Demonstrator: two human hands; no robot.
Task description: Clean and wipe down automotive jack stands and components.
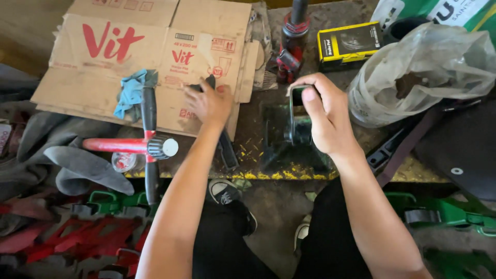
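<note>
Dark metal part (298, 116) gripped in right hand (325, 119); left hand (209, 103) clasps black handle (209, 81) on cardboard (103, 77).

A flattened cardboard box (155, 51) covers the bench's far left corner, a blue rag (130, 92) on it. A yellow-black carton (349, 44) and clear plastic bag (423, 72) sit toward its far right edge.

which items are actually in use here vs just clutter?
In use:
- right hand gripping metal part
- left hand on black tool

Lying about:
- flattened cardboard
- red-and-black wrench with blue rag
- yellow box
- plastic bag
- red jack
</note>
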